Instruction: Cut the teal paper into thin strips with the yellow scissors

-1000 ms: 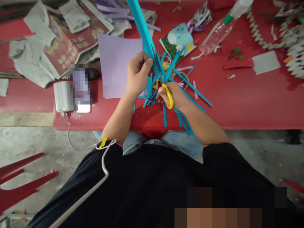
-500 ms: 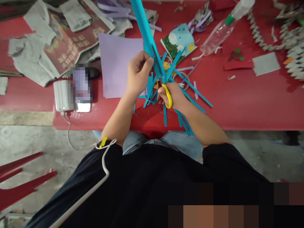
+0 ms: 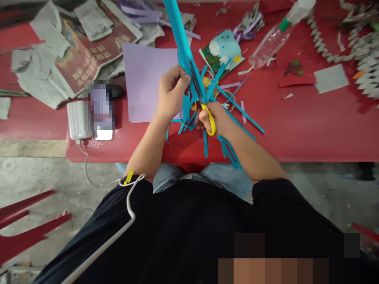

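Observation:
My left hand (image 3: 173,91) pinches the edge of a long strip of blue paper (image 3: 179,27), which stretches away toward the far side of the table. In my right hand (image 3: 217,118) is a pair of scissors (image 3: 211,122) with yellow handles, my thumb and fingers in the loops. The dark blades lie along the blue paper, just right of my left fingertips. Loose narrow blue strips (image 3: 245,110) are scattered beneath and around my right hand. A stack of purple paper (image 3: 151,79) lies left of my left hand, its right edge partly hidden.
A red table (image 3: 310,134) carries newspaper (image 3: 35,75), a white power bank (image 3: 78,118) with a cable, a blurred phone and a painted card (image 3: 222,51). Toward the right are a clear bottle (image 3: 271,45), a grey paper square (image 3: 331,79) and folded-paper chains (image 3: 370,81).
The scissor blades have closed together on the blue paper; a gap showed between them before. Both hands stay almost in the same place.

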A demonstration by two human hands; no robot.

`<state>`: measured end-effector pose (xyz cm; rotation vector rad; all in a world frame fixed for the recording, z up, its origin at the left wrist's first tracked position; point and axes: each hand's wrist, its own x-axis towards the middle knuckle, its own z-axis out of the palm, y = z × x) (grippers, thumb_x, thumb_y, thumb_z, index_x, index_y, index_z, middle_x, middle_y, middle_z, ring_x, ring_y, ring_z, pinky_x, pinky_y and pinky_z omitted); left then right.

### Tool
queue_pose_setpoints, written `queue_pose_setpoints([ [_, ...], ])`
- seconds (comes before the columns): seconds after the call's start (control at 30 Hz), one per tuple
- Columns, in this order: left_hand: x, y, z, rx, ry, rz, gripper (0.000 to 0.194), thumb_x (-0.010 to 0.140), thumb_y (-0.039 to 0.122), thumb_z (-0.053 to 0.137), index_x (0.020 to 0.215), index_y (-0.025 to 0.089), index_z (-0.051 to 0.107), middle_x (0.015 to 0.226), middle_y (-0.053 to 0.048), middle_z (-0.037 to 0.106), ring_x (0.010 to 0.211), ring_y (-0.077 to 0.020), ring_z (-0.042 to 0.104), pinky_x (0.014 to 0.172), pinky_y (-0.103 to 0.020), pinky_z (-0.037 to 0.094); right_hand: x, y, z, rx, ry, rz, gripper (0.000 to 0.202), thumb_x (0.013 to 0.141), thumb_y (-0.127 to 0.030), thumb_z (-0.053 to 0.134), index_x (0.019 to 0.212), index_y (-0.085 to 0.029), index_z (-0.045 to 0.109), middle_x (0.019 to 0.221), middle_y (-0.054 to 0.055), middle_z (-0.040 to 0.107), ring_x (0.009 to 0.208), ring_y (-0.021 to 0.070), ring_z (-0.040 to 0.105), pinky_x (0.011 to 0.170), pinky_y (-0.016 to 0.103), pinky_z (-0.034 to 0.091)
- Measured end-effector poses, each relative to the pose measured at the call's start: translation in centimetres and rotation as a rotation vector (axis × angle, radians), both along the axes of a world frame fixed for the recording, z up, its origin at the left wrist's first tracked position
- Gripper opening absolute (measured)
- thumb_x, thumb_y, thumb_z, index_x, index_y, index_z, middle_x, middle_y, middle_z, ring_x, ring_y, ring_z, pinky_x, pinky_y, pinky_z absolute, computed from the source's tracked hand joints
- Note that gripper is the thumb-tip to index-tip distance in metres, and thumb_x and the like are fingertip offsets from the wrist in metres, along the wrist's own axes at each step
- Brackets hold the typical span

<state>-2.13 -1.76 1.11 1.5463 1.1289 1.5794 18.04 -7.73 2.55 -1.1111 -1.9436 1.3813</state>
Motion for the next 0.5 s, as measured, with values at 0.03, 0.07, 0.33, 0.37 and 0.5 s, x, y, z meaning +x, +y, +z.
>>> queue_pose_setpoints([
  [0.03, -0.04, 0.02, -0.07, 0.002, 0.01, -0.008, 0.068, 0.105, 0.079, 0.063, 0.073, 0.025, 0.038, 0.063, 0.002, 0.036, 0.061, -0.0143, 0.053, 0.061, -0.034, 0.05, -0.07, -0.01, 0.16, -0.019, 0.007, -0.01, 0.096, 0.078, -0.116, 0.04, 0.072, -0.023, 0.063, 0.067, 0.007, 0.069, 0.064, 0.0227, 0.075, 0.053, 0.034, 0.056],
  [0.07, -0.07, -0.01, -0.06, 0.0, 0.017, -0.012, 0.068, 0.105, 0.078, 0.063, 0.073, 0.025, 0.038, 0.062, 0.002, 0.036, 0.06, -0.0142, 0.053, 0.061, -0.034, 0.05, -0.14, -0.02, 0.3, -0.04, 0.018, -0.023, 0.096, 0.076, -0.117, 0.041, 0.072, -0.023, 0.063, 0.067, 0.007, 0.069, 0.063, 0.0228, 0.075, 0.054, 0.034, 0.057],
  [0.33, -0.08, -0.38, 0.53, -0.033, -0.067, 0.04, 0.059, 0.104, 0.068, 0.071, 0.072, 0.024, 0.049, 0.064, 0.001, 0.049, 0.059, -0.0163, 0.061, 0.059, -0.033, 0.05, 0.01, -0.02, -0.01, -0.021, 0.012, -0.036, 0.091, 0.079, -0.113, 0.047, 0.075, -0.024, 0.064, 0.069, 0.005, 0.07, 0.062, 0.0235, 0.075, 0.054, 0.036, 0.055],
  [0.37, -0.13, -0.29, 0.58, -0.039, -0.075, 0.055, 0.057, 0.105, 0.065, 0.072, 0.072, 0.024, 0.05, 0.064, 0.001, 0.051, 0.059, -0.0167, 0.061, 0.059, -0.033, 0.05, 0.08, -0.02, -0.08, -0.004, 0.006, -0.025, 0.09, 0.081, -0.112, 0.047, 0.075, -0.024, 0.064, 0.069, 0.004, 0.07, 0.062, 0.0231, 0.075, 0.055, 0.036, 0.055],
  [0.5, -0.32, -0.03, 0.89, -0.024, -0.101, 0.069, 0.054, 0.104, 0.058, 0.074, 0.071, 0.026, 0.047, 0.062, 0.001, 0.053, 0.056, -0.0175, 0.058, 0.056, -0.035, 0.049, 0.21, -0.04, -0.15, 0.024, 0.007, -0.004, 0.086, 0.088, -0.107, 0.049, 0.075, -0.024, 0.063, 0.07, 0.004, 0.069, 0.064, 0.0235, 0.077, 0.056, 0.036, 0.056],
])
